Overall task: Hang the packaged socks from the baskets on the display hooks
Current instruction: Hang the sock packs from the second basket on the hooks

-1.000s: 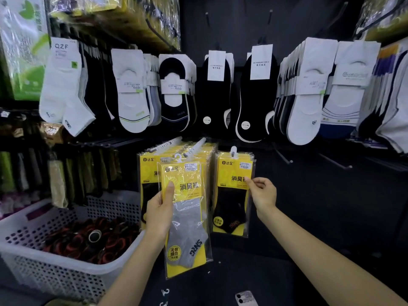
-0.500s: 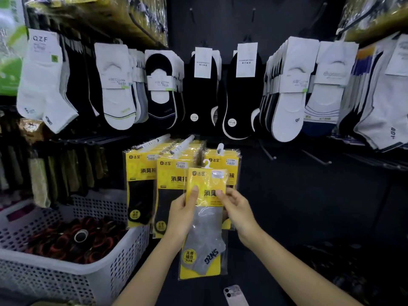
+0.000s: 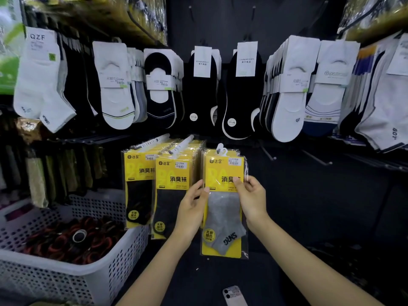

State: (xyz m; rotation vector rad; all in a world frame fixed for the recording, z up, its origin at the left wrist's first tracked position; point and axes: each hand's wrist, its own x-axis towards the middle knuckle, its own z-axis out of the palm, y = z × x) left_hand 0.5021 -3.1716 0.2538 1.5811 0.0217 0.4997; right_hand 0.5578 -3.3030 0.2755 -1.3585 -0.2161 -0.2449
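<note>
A yellow pack holding a grey sock [image 3: 224, 202] hangs at the front of the right-hand display hook [image 3: 219, 147], its white hanger over the hook's tip. My left hand [image 3: 192, 208] pinches the pack's left edge with thumb and fingers. My right hand [image 3: 250, 195] pinches its right edge near the top. Two more hooks to the left carry rows of the same yellow packs with black socks [image 3: 170, 191].
A white perforated basket [image 3: 72, 277] with dark rolled items stands at lower left. Loose socks on cards hang in a row above. Bare hooks [image 3: 315, 159] jut out to the right. A phone [image 3: 235, 295] lies below.
The grey-sock pack moved right, from in front of the middle hook to the right-hand hook. My right hand left the hanging pack and took the grey pack's right edge.
</note>
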